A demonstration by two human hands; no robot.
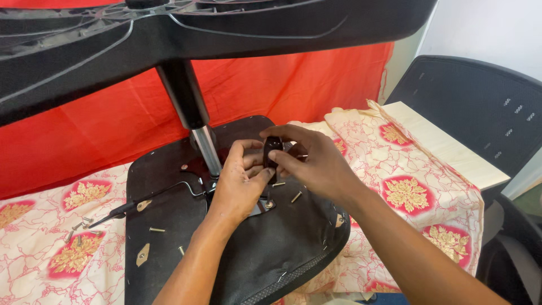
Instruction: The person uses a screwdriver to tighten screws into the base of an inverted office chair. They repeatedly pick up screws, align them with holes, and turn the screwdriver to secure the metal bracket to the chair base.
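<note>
An office chair lies upside down on the table, its black seat underside facing up. A silver and black gas cylinder rises from the seat's metal mechanism to the black star base at the top of the view. A small black plastic part is pinched between both hands just right of the cylinder. My left hand grips it from below and the left. My right hand holds it from the right with thumb and forefinger. A black lever runs left from the mechanism.
Loose screws lie on the floral cloth at the left, and a few more rest on the seat. A red cloth hangs behind. A black chair backrest and a bare wooden table edge are at the right.
</note>
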